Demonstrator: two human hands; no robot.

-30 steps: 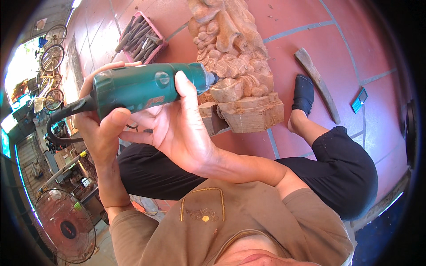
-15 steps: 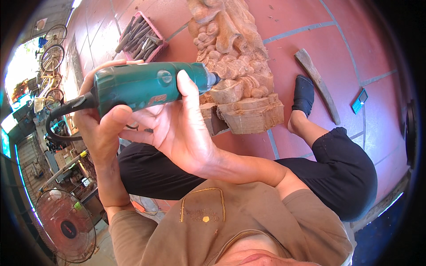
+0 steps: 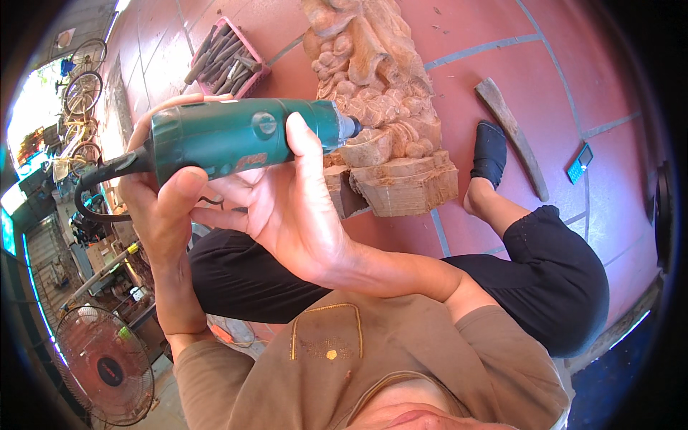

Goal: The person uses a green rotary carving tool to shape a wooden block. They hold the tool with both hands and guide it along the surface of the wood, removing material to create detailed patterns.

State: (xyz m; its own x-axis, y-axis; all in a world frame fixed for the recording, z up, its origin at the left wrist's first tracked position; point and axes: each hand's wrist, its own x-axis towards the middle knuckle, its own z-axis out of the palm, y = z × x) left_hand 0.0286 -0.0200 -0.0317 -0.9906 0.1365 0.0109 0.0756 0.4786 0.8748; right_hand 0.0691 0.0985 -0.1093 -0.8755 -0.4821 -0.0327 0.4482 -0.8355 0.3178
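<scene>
A green die grinder [image 3: 229, 136] with a black cord [image 3: 107, 175] at its rear lies level across both my hands, its nose pointing right. My left hand [image 3: 161, 218] wraps round the back end, beside the cord. Farther forward, my right hand [image 3: 304, 208] grips the body, its thumb lying along the near side behind the grey collar. From the collar juts a dark tip [image 3: 355, 127], which overlaps the carved wood block [image 3: 373, 104] in view; whether they touch I cannot tell. Rounded, bumpy carving covers the block, and its near end [image 3: 405, 190] is rough and flat-sided.
A pink basket [image 3: 259, 75] of chisels stands behind the grinder. Right of the carving lie a curved wooden stick [image 3: 512, 136], beside my foot, and a blue phone [image 3: 580, 165] on the red tiles. A fan [image 3: 107, 369] stands at lower left, near bicycles [image 3: 84, 93] and clutter.
The grinder's nose has shifted slightly right. Both hands keep their hold on it, and the carving has stayed in place.
</scene>
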